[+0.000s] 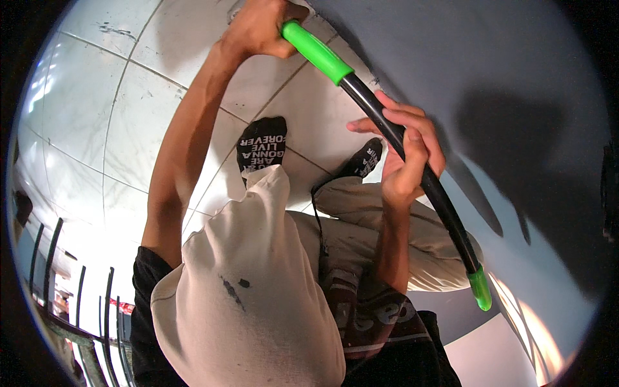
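Observation:
A black pole point(445, 203) slants from the upper middle down to the right, with a long green sleeve point(317, 53) on its upper part and a green cap point(480, 290) at its lower end. My left hand point(258, 29) is closed round the pole's upper end, just past the green sleeve. Whatever lies beyond that hand is hidden or out of view. Around the black middle part curl the fingers and thumb of my right hand point(412, 151), with one finger pointing out to the left.
White floor tiles point(84, 97) lie under my feet, which wear dark printed socks point(263, 145). Close along my right runs a grey wall point(412, 45) with shadows on it. A dark metal railing point(80, 303) stands at the lower left. My light trousers point(251, 277) fill the lower middle.

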Action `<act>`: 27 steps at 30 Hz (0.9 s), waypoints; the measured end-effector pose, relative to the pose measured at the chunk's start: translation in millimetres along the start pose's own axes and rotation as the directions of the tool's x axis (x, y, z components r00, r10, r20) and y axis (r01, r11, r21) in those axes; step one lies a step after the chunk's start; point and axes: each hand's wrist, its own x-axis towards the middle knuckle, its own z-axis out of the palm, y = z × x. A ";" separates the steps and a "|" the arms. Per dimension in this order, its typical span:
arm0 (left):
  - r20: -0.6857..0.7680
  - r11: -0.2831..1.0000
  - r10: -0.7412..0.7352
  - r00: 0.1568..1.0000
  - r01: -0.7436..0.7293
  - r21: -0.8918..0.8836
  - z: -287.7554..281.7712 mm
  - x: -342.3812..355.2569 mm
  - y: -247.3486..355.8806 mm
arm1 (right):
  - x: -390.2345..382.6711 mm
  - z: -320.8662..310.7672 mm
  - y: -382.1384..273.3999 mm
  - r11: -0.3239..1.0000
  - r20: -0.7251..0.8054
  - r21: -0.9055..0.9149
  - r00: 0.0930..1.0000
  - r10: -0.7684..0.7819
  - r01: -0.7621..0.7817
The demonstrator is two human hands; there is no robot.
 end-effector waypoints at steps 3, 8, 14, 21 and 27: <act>-0.016 0.999 -0.025 1.000 0.026 0.038 -4.7 -1.1 -2.0 | 5.0 8.1 1.5 1.000 0.010 -0.004 1.000 -0.010 0.010; 0.013 0.996 -0.042 0.999 0.040 0.076 2.5 1.4 10.6 | 4.1 2.4 1.6 1.000 -0.024 0.002 1.000 -0.014 0.014; 0.081 0.991 -0.081 0.993 0.072 0.109 23.7 6.4 41.7 | -19.2 -19.7 -10.4 0.998 -0.080 -0.060 0.996 0.029 -0.034; 0.000 0.998 0.016 1.000 -0.016 0.053 36.3 5.7 44.3 | -27.3 -24.9 -22.7 0.997 -0.031 -0.017 0.997 0.073 -0.074; 0.015 0.998 -0.052 0.999 0.052 0.029 14.3 1.5 10.7 | -3.3 -4.0 -8.9 0.999 -0.005 -0.036 1.000 0.015 -0.015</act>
